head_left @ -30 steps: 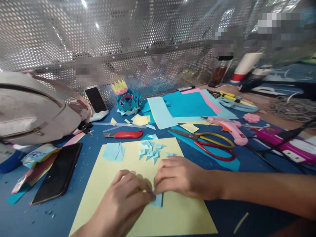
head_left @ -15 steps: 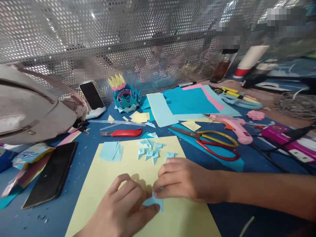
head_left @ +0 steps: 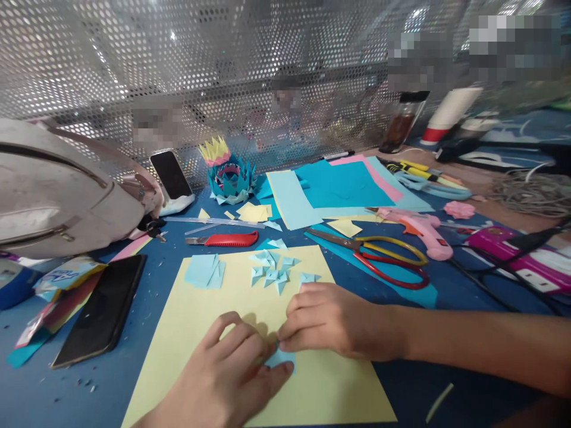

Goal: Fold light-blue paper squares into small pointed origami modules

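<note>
Between my fingertips, a small light blue piece of paper (head_left: pixel 281 356) lies on a pale yellow sheet (head_left: pixel 178 339). My left hand (head_left: pixel 236 371) is closed on its left and lower side, thumb pressing along the bottom. From the right, my right hand (head_left: pixel 330 321) presses its bunched fingertips on the top edge; the fingers partly hide the paper. Just beyond, several small folded light blue paper points (head_left: pixel 275 278) sit in a cluster, with one more folded point (head_left: pixel 307 278) near my right knuckles. A stack of light blue paper pieces (head_left: pixel 203 271) rests at the sheet's upper left.
Behind the sheet lie a red utility knife (head_left: pixel 229 239) and scissors (head_left: pixel 370 246). A pink glue gun (head_left: pixel 430 232) and purple power strip (head_left: pixel 513 255) are at right. Left are a black phone (head_left: pixel 102 312) and pale bag (head_left: pixel 66 190). A blue paper flower (head_left: pixel 231 181) stands at the back.
The view has shifted slightly. My left thumb has slid a little to the right along the light blue paper. Both hands keep hold of it in much the same place.
</note>
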Demonstrator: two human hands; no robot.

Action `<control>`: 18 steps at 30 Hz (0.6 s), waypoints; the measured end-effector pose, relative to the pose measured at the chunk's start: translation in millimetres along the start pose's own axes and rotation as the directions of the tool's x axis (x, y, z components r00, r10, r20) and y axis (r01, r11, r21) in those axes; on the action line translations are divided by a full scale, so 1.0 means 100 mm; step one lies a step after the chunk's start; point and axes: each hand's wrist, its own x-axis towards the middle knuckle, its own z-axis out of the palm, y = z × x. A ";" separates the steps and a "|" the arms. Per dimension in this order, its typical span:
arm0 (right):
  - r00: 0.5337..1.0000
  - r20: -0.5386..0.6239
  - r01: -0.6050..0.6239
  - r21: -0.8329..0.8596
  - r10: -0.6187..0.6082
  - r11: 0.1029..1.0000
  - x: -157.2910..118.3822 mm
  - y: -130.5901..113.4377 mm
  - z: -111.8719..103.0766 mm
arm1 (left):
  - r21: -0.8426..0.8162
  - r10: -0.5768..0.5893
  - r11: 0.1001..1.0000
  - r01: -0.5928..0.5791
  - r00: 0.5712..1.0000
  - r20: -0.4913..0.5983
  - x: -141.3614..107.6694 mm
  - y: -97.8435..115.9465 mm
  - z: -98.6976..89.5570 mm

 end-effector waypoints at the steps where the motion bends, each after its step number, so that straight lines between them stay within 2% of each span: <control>1: 1.000 0.002 -0.002 -0.005 0.002 1.000 0.00 0.00 0.00 | 0.007 -0.002 1.000 0.002 1.000 0.001 -0.01 0.01 0.01; 9: 1.000 0.002 0.013 -0.154 -0.013 0.988 0.00 -0.04 0.01 | 0.038 0.019 0.999 -0.020 0.999 0.027 -0.03 0.03 0.03; 15: 0.996 0.011 -0.086 -0.223 0.090 0.971 -0.07 -0.10 -0.11 | 0.065 0.094 0.993 -0.102 0.989 0.112 0.11 0.06 -0.20; 18: 0.990 0.026 -0.128 -0.235 0.138 0.964 -0.08 -0.13 -0.19 | 0.096 0.098 0.989 -0.110 0.988 0.120 0.17 0.12 -0.29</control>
